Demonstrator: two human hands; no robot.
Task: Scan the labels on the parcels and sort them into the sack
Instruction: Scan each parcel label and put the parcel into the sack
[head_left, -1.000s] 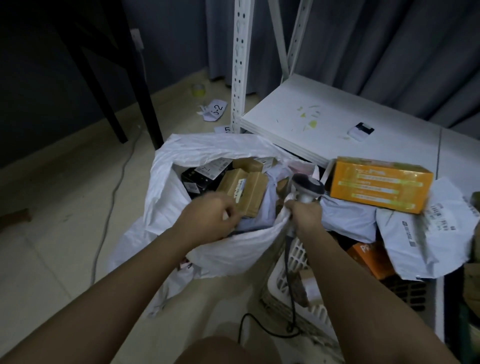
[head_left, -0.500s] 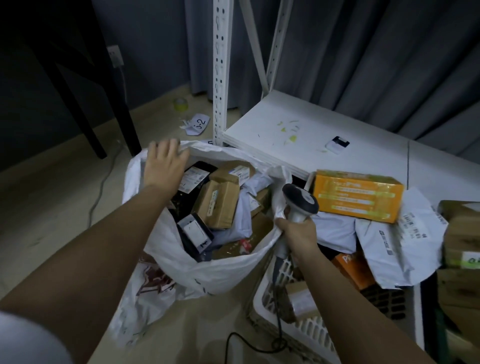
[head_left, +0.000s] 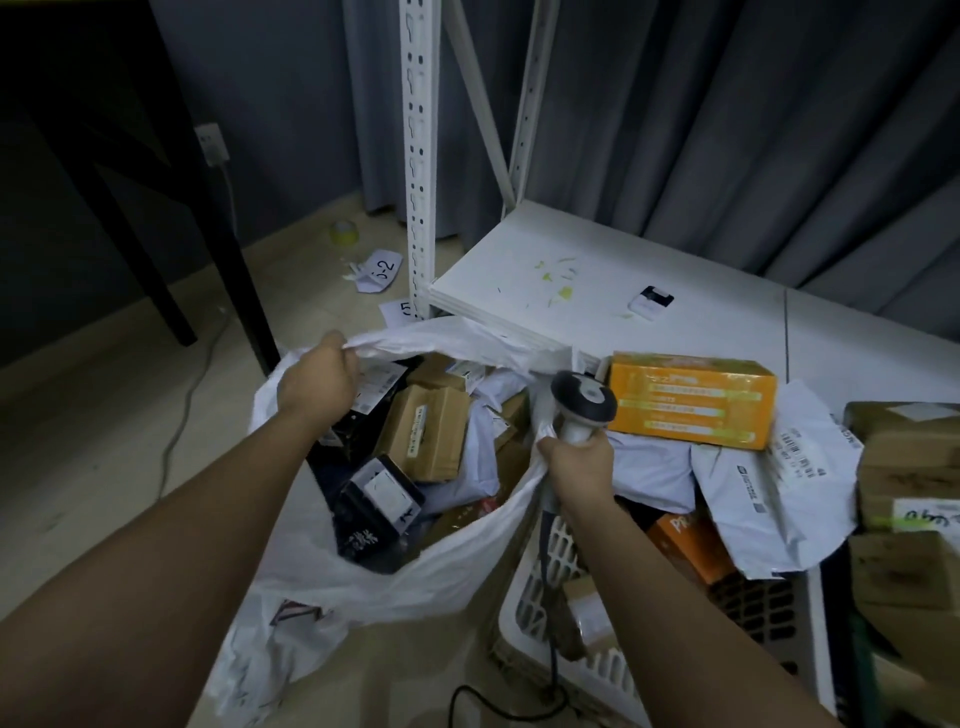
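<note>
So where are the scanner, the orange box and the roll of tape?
scanner (head_left: 584, 402): head view, on its dark rounded head.
orange box (head_left: 691, 400): head view, on its front face.
roll of tape (head_left: 344, 232): head view, on its yellowish side.

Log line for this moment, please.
left hand grips sack rim | right hand holds scanner and rim | sack open, parcels inside | orange box unsorted

The sack (head_left: 363, 587) is white, holding brown cardboard parcels (head_left: 423, 439) and a black parcel (head_left: 376, 506) with a white label. Beside it lie an orange box (head_left: 691, 397) with pale stripes and light grey mailers (head_left: 779, 499). The shelf (head_left: 597, 291) is white with yellow-green flecks, against grey curtains (head_left: 727, 130).
</note>
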